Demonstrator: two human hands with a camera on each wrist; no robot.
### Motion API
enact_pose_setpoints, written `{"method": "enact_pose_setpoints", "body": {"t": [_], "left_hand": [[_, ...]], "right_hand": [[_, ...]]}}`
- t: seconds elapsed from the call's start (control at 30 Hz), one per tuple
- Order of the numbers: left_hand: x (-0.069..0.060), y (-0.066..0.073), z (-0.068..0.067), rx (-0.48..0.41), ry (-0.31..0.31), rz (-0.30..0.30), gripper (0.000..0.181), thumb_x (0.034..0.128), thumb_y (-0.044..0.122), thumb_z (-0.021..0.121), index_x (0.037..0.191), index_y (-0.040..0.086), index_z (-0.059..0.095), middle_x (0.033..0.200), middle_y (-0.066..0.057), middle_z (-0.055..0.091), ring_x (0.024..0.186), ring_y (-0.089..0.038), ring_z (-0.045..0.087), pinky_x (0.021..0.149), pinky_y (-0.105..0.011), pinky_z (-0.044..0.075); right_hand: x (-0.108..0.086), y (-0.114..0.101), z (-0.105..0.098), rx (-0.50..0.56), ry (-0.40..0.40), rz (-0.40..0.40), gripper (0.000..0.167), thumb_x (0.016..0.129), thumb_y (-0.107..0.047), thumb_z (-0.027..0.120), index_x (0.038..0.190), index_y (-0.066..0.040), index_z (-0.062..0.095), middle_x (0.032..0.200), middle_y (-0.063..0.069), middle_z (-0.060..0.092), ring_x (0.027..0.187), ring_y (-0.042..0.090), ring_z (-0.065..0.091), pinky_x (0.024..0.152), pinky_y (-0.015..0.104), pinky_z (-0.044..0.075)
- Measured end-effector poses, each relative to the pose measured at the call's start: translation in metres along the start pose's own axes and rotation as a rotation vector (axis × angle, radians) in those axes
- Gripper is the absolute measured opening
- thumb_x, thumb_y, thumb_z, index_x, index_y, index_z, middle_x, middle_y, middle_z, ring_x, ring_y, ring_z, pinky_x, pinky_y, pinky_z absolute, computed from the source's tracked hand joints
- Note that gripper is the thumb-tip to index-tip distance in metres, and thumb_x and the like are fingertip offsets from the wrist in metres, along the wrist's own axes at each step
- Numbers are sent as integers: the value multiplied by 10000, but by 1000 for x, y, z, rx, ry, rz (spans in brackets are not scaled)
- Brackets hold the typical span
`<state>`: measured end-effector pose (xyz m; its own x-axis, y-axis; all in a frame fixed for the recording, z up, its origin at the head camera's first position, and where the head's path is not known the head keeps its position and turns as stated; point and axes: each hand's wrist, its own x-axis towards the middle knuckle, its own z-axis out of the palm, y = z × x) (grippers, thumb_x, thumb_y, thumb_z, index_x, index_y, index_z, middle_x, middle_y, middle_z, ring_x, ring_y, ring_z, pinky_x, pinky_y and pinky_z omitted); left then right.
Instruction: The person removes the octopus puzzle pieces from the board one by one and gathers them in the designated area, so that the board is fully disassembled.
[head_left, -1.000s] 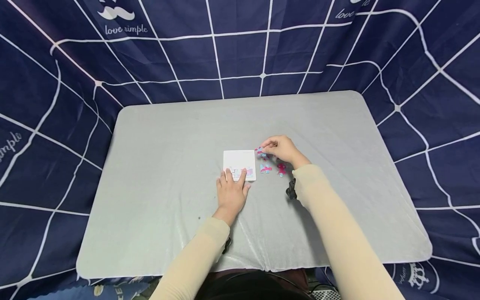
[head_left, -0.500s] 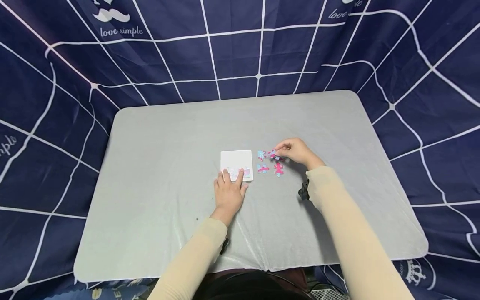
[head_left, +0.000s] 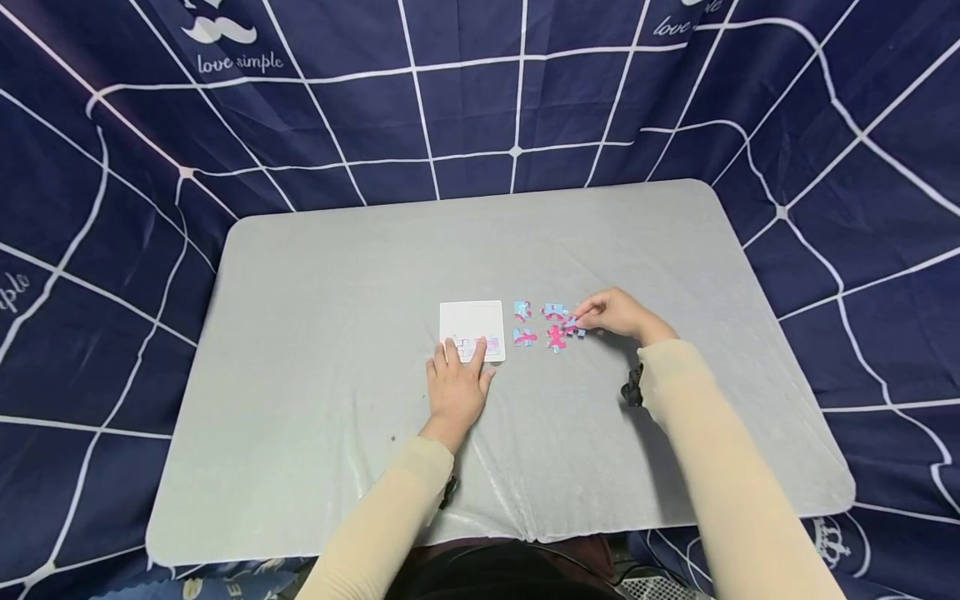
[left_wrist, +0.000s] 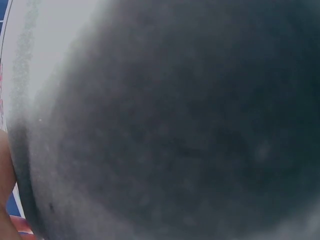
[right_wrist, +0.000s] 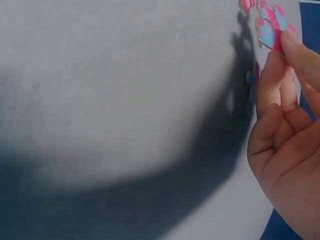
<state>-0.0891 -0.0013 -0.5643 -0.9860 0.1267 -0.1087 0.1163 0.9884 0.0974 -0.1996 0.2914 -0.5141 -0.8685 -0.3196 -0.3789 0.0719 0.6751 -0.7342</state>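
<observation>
My right hand [head_left: 615, 315] pinches a pink and blue jigsaw piece [right_wrist: 272, 25] between thumb and fingertips, just above the table. Close to it lie several more pieces: a blue and pink one [head_left: 555, 311], a mostly pink one [head_left: 556, 337], and two at the left, the upper piece [head_left: 522, 310] and the lower piece [head_left: 525, 337]. My left hand [head_left: 455, 387] rests with spread fingers on the near edge of a white square puzzle board [head_left: 471, 317]. Printed or fitted shapes show along the board's near side, partly under the fingers. The left wrist view is mostly dark and blurred.
A light grey cloth covers the table [head_left: 337, 292], its rounded corners visible. Dark blue curtains [head_left: 480, 100] with white lines stand around the back and sides. The right forearm casts a shadow on the cloth.
My right hand has moved right and slightly nearer. It left one piece in the upper row and now holds another at the right of the group. The left hand stays on the board.
</observation>
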Motion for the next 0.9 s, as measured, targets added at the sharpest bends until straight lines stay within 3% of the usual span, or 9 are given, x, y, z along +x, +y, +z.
{"method": "enact_pose_setpoints", "body": {"t": [0.27, 0.57, 0.9], "left_hand": [[-1, 0, 0, 12, 20, 2, 551, 971, 535, 385, 1483, 338, 340, 1424, -282, 332, 1313, -433, 295, 1037, -545, 262], [-1, 0, -1, -12, 19, -6, 550, 967, 528, 405, 1481, 342, 343, 1425, -277, 326, 1317, -429, 282, 1044, -542, 249], [-1, -1, 0, -8, 20, -7, 531, 981, 503, 385, 1487, 359, 319, 1438, -271, 311, 1327, -426, 275, 1050, -535, 244]], "right_hand": [[-9, 11, -6, 18, -35, 9, 226, 813, -71, 748, 994, 57, 702, 838, 68, 713, 702, 56, 533, 654, 224, 438], [-15, 16, -7, -17, -49, 41, 165, 806, -68, 750, 935, 29, 720, 810, 39, 707, 723, 71, 543, 677, 233, 434], [-21, 8, -4, -111, 15, 67, 182, 760, -104, 791, 893, 2, 724, 775, 45, 713, 712, 58, 585, 735, 277, 432]]}}
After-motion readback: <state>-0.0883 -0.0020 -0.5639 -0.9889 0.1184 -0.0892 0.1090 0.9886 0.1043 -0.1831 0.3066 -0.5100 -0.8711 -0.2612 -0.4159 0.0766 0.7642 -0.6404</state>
